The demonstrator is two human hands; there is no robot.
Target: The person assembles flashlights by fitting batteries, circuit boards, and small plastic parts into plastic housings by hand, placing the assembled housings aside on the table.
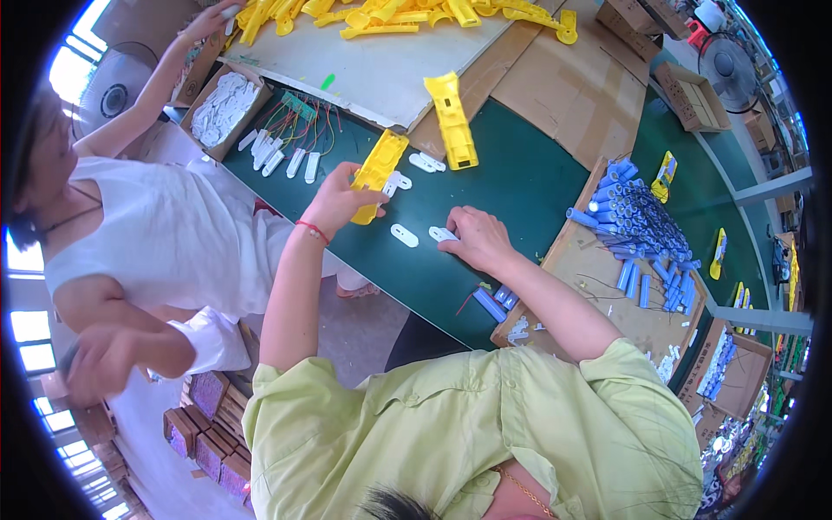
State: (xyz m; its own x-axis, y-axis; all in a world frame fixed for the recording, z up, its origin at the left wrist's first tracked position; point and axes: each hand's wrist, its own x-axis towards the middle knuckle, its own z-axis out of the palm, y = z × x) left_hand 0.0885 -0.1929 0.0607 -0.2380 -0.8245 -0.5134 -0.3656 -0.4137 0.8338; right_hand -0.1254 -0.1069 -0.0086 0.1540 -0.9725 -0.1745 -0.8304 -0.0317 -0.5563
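Observation:
My left hand (pixel 332 204) grips a long yellow plastic housing half (pixel 382 161) above the green table, its hollow inner side showing. The fingers of my right hand (pixel 479 239) are closed at the end of a small white oval plastic plate (pixel 441 233) at the tabletop. A similar white plate (pixel 404 235) lies between my two hands. Beyond them are more white plates (pixel 426 162), and a few (pixel 398 181) sit partly behind the held housing. Another yellow housing half (pixel 451 121) lies farther off, hollow side up.
Yellow housings (pixel 390 16) are heaped at the far edge. A wooden board (pixel 568 277) on the right carries piled blue battery cells (pixel 637 212). White switch-like parts with wires (pixel 276 156) and a box of white pieces (pixel 227 108) lie left, beside a seated co-worker (pixel 165 234).

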